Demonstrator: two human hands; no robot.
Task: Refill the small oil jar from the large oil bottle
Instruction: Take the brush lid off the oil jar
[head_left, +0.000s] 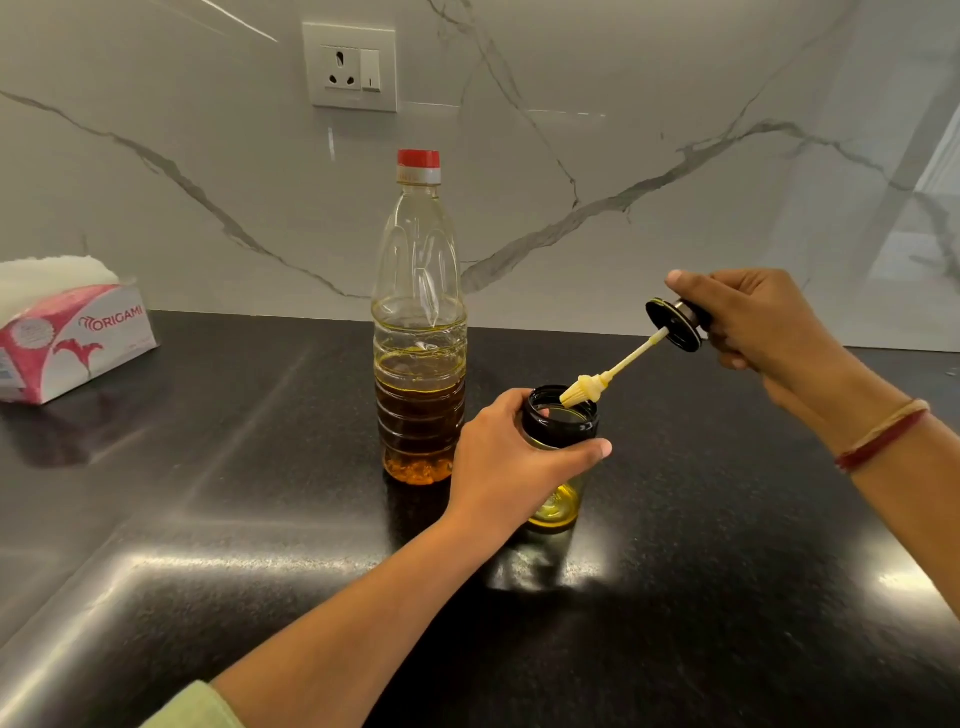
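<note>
The large clear oil bottle (420, 332) stands upright on the black counter, its red cap (418, 159) on, about half full of amber oil. Just right of it stands the small glass oil jar (558, 415), lidless, with a little yellow oil at its bottom. My left hand (506, 457) grips the jar round its upper body. My right hand (748, 325) holds the jar's black lid (675, 325) tilted up to the right of the jar. A yellow brush (584, 389) fixed under the lid points down-left, its bristles over the jar's rim.
A pink and white tissue box (72, 338) lies at the far left of the black counter (234, 493). Behind runs a marble wall with a socket and switch plate (349, 66).
</note>
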